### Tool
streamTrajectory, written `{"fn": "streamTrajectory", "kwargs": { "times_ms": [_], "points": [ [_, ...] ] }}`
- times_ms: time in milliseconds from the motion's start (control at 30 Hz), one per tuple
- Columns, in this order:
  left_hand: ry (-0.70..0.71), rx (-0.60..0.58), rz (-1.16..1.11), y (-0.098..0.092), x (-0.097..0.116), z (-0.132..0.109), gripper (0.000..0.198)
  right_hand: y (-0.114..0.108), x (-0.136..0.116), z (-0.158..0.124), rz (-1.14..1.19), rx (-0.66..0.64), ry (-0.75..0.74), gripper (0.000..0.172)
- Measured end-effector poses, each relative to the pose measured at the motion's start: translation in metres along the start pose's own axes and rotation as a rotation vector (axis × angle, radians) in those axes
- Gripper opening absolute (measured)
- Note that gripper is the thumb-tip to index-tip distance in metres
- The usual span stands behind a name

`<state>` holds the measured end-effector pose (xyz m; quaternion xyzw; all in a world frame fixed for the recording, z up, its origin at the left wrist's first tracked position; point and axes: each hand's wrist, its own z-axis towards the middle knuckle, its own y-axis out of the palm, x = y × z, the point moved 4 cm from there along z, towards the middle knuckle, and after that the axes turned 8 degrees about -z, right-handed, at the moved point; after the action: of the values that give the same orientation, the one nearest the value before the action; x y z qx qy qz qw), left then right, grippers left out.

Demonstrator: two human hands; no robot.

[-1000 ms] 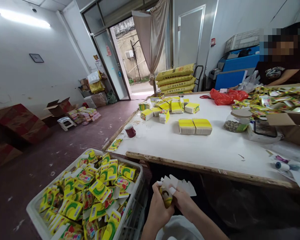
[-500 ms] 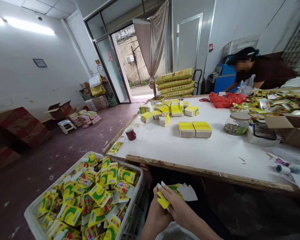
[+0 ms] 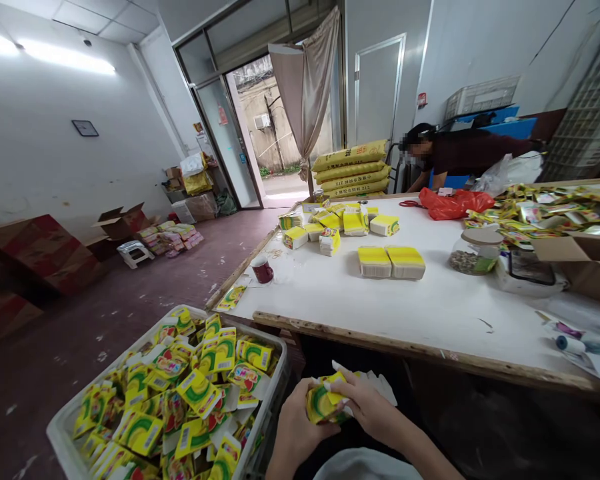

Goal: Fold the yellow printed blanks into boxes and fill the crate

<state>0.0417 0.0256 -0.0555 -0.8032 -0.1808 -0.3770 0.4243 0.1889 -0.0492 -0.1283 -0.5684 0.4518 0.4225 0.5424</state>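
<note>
In front of my lap, below the table edge, my left hand (image 3: 299,419) is closed around a small yellow carton (image 3: 322,405) with a green curved print. From the other side my right hand (image 3: 369,404) grips the same carton at its upper end, fingers on the yellow and white flap. White card flaps (image 3: 383,389) of further cartons show just behind my right hand, partly hidden by it. Left of my hands stands a white plastic crate (image 3: 276,381) heaped with similar yellow cartons (image 3: 196,389).
The white table (image 3: 330,293) has a wooden edge. On it are a maroon mug (image 3: 262,270), carton stacks (image 3: 405,262), a red plastic bag (image 3: 453,203), a lidded jar (image 3: 474,252) and an open cardboard box (image 3: 587,261). A person (image 3: 460,157) leans down behind it.
The carton in my hands has turned, so its printed yellow face shows more. My left hand has shifted slightly left. The person behind the table has moved left and lower.
</note>
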Motion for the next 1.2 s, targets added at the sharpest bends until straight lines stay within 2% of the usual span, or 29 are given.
{"fn": "streamTrajectory", "kwargs": {
  "times_ms": [67,133,200,267,333,400,467,533,600,667,800,867,967,1067,1200],
  "points": [
    [0.014,-0.073,0.042,-0.003,0.004,-0.001,0.051,-0.009,-0.004,-0.001,-0.018,-0.056,-0.011,0.043],
    [0.021,-0.082,0.082,-0.001,0.004,-0.001,0.055,-0.012,-0.005,-0.001,-0.023,-0.064,-0.016,0.035],
    [0.02,-0.033,0.112,0.004,0.001,0.001,0.057,-0.006,-0.002,0.001,0.012,-0.004,-0.012,0.032],
    [0.019,0.017,0.048,0.009,-0.007,0.003,0.054,0.005,0.006,0.005,0.136,0.1,0.019,0.041],
    [0.025,0.159,-0.202,0.006,-0.018,0.005,0.056,0.016,0.02,0.008,0.286,0.195,0.095,0.057],
    [0.009,0.409,-0.619,-0.006,-0.035,0.005,0.064,0.022,0.036,0.008,0.241,0.233,0.2,0.061],
    [-0.065,0.648,-1.069,-0.018,-0.051,0.003,0.071,0.023,0.051,0.006,-0.077,0.187,0.312,0.05],
    [-0.196,0.727,-1.38,-0.02,-0.06,0.002,0.07,0.023,0.062,0.003,-0.438,0.106,0.397,0.042],
    [-0.343,0.69,-1.469,-0.013,-0.059,0.001,0.062,0.024,0.069,-0.001,-0.626,0.063,0.449,0.041],
    [-0.443,0.622,-1.402,-0.002,-0.056,0.001,0.049,0.027,0.071,-0.002,-0.668,0.059,0.462,0.043],
    [-0.477,0.506,-1.239,0.02,-0.053,0.002,0.029,0.029,0.068,-0.002,-0.668,0.06,0.488,0.048],
    [-0.494,0.477,-1.195,0.026,-0.057,0.003,0.025,0.028,0.064,-0.002,-0.659,0.063,0.487,0.045],
    [-0.504,0.465,-1.163,0.028,-0.064,0.003,0.023,0.027,0.061,-0.001,-0.64,0.045,0.49,0.042],
    [-0.533,0.437,-1.132,0.03,-0.067,0.001,0.029,0.028,0.064,0.0,-0.622,0.036,0.501,0.05],
    [-0.577,0.426,-1.072,0.036,-0.073,-0.001,0.032,0.032,0.077,0.0,-0.563,0.09,0.485,0.055]
  ]
}}
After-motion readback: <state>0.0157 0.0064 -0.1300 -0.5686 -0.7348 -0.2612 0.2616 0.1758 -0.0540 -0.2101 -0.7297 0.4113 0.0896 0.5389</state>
